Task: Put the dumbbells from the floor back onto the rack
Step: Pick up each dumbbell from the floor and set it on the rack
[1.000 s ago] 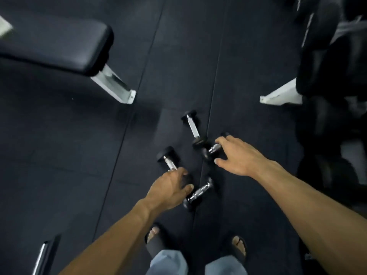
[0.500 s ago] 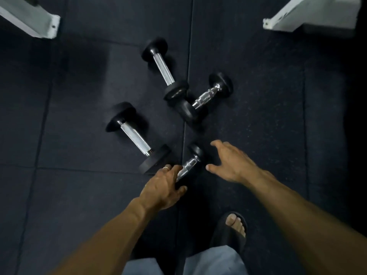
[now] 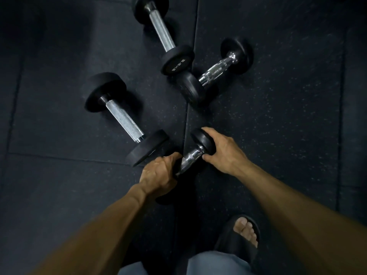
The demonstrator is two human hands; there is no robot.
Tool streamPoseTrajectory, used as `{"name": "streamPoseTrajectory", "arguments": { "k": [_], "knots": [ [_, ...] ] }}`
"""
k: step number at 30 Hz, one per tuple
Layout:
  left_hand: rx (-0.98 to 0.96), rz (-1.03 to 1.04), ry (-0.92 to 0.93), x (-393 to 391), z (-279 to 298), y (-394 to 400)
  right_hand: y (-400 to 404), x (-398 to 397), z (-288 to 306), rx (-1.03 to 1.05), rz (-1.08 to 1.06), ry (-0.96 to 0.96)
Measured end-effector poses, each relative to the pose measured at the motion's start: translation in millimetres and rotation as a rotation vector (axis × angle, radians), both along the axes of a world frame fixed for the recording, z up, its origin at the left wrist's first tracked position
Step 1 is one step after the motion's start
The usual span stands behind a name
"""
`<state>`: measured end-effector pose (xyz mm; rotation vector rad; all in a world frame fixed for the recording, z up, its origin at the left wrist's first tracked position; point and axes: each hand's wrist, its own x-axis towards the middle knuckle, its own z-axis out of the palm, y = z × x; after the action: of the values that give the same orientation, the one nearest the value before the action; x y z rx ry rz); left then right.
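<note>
Head view: four dumbbells lie on a dark rubber floor [image 3: 278, 116], seen from above.
Left long dumbbell [image 3: 125, 120]: lies at the left on the floor, chrome handle slanting down to the right, its near plate just beside the left hand.
Left hand [image 3: 158, 175]: curled round the near end of the short dumbbell, fingers wrapped over the low part of the handle and the near head, which is mostly hidden.
Short dumbbell [image 3: 191, 156]: between both hands, slanting up to the right; whether it touches the floor cannot be told.
Far long dumbbell [image 3: 161, 33]: lies at the top, its near plate reading 2.5 KG and resting against the chunky dumbbell.
Chunky dumbbell [image 3: 216, 70]: lies right of centre on the floor, untouched.
Right hand [image 3: 224, 151]: clasps the far head of the short dumbbell, thumb below it by the handle.
Sandalled foot [image 3: 245, 233]: at the bottom right, under the right forearm.
</note>
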<state>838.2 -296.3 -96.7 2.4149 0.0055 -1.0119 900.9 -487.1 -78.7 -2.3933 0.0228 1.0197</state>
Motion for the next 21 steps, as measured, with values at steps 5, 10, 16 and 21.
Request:
{"name": "streamPoseTrajectory", "arguments": {
  "k": [5,10,16,21],
  "knots": [
    [-0.041,0.056,0.032,-6.1,8.9,-7.5,-6.4,7.1,14.1,0.101,0.002,-0.023],
    [-0.085,0.11,0.01,-1.5,60.2,-17.9,-16.6,17.3,70.8,0.124,0.015,-0.043],
    [-0.109,0.12,-0.077,25.1,172.8,-19.5,-20.0,40.1,192.7,0.127,0.023,-0.137],
    [-0.123,0.092,-0.161,53.2,283.8,-11.4,-16.3,61.5,312.8,0.099,0.042,-0.23]
  ]
}}
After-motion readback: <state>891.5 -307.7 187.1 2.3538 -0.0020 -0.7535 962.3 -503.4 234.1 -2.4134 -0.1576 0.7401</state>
